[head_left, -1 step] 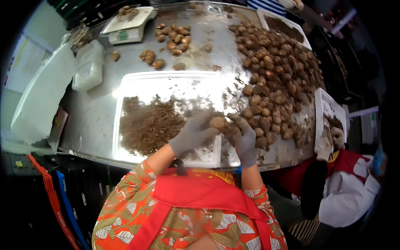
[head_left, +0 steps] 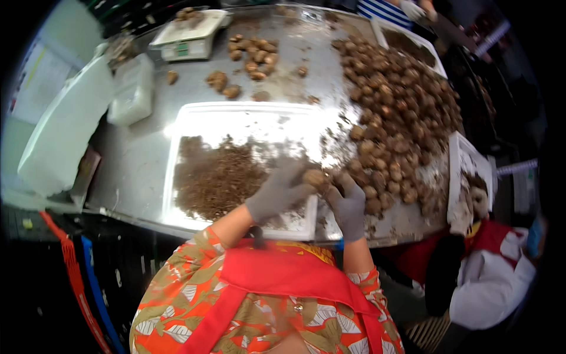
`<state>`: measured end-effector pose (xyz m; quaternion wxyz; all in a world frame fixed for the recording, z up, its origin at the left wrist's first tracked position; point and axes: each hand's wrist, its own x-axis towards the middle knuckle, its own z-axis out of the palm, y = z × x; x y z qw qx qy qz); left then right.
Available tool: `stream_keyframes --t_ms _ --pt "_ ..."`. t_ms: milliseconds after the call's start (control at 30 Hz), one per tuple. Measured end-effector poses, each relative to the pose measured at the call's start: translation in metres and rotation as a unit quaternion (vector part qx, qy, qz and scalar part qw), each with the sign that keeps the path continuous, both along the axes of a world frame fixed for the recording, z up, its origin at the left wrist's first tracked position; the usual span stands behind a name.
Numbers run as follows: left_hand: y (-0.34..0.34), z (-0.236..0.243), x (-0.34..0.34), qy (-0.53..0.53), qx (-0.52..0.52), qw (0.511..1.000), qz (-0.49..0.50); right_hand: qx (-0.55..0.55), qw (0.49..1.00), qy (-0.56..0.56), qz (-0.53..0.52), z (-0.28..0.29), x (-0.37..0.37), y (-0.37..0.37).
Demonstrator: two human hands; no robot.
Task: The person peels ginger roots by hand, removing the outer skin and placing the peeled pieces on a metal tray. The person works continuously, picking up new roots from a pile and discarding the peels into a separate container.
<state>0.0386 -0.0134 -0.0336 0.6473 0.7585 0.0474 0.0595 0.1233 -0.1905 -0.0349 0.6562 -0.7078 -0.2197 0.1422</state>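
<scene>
A round brown tuber (head_left: 314,177), taro-like and dirty, is held over the right part of a white foam tray (head_left: 177,154). My left hand (head_left: 278,192), in a grey glove, grips it from the left. Closed fingers of my right hand (head_left: 348,207), also gloved, meet at its right end; whatever is pinched there looks dark and I cannot make it out. Loose brown root fibres and soil (head_left: 221,177) cover the left of the tray below. Beside my right hand a big heap of similar tubers (head_left: 401,106) spreads over the metal table.
A white scale (head_left: 191,42) with tubers stands at the far left, near smaller tuber groups (head_left: 256,58). Clear plastic boxes (head_left: 132,91) and a foam lid (head_left: 65,127) are at left. White trays (head_left: 457,177) flank the heap. A co-worker's gloved hand (head_left: 476,200) is at right, another's (head_left: 413,10) far right.
The whole view has shifted slightly, so the table sits a little farther right. Both hands stay around the tuber; the right fingers have moved slightly against its end.
</scene>
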Motion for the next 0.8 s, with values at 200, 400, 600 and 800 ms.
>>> stream_keyframes --t_ms 200,400,600,800 --pt "0.001 0.006 -0.001 0.050 0.060 0.996 -0.034 -0.077 0.979 -0.176 -0.067 0.001 -0.002 0.010" --pt "0.009 0.020 -0.008 0.031 0.025 0.999 -0.028 -0.120 0.976 -0.180 0.019 -0.033 0.023 0.021" --pt "0.033 0.036 -0.016 0.063 -0.349 0.935 0.024 -0.212 0.961 -0.093 0.150 -0.046 0.008 0.021" --pt "0.033 0.026 -0.019 0.017 -0.379 0.925 -0.004 -0.116 0.986 0.017 0.120 0.007 0.003 0.032"
